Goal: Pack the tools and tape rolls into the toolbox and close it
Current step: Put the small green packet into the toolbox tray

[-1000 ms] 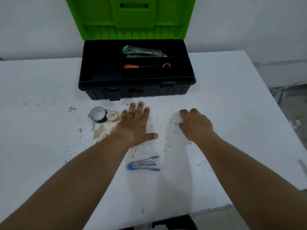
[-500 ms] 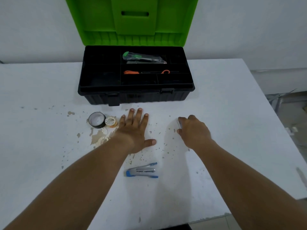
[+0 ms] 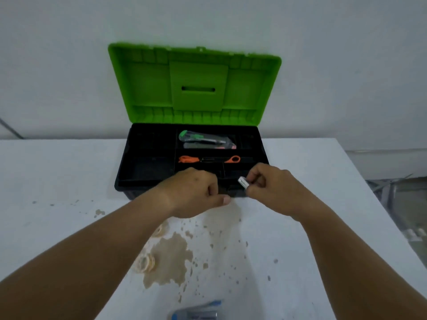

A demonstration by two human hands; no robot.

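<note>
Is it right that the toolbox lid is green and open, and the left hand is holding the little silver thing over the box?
Not quite. The toolbox lid is green and open, but the head view shows the right hand pinching the little silver thing over the box's front edge. The left hand is curled beside it and appears to hold nothing.

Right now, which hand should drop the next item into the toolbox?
Right hand: it already pinches a small silver piece above the toolbox front edge. The left hand looks curled, contents unclear.
</note>
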